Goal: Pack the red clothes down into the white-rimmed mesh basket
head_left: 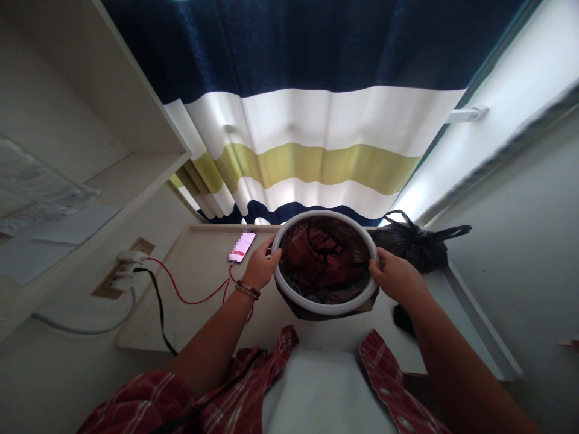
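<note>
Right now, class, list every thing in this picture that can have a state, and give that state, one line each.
Basket: held by its white rim, dark red cloth inside.
Left hand: gripping the rim's left side.
Right hand: gripping the rim's right side.
Phone: screen lit, lying flat, red cable attached.
Black bag: tied shut, on the table.
Curtain: drawn.

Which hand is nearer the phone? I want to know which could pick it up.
Left. The left hand grips the hamper's white rim right beside the phone; the right hand holds the rim's far side, away from it.
</note>
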A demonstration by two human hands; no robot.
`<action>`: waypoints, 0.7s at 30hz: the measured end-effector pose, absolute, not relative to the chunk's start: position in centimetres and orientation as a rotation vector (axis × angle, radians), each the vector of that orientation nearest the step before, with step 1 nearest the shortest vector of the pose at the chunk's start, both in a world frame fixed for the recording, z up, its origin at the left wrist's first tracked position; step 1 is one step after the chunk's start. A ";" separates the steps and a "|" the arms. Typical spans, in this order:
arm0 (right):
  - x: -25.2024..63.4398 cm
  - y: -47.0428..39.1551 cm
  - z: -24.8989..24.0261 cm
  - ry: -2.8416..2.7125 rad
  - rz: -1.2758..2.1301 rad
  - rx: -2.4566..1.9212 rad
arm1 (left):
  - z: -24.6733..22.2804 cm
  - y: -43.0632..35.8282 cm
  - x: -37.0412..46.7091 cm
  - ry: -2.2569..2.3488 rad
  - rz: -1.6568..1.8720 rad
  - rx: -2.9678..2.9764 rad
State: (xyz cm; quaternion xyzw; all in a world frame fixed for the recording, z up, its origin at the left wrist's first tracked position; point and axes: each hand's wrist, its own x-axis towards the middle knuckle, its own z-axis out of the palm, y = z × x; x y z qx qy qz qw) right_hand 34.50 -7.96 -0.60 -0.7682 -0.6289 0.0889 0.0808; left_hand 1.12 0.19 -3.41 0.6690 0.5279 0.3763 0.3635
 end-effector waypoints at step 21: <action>34.2 -8.5 -1.9 -1.748 0.198 -2.218 | 0.5 -1.8 3.6 1.440 0.944 2.342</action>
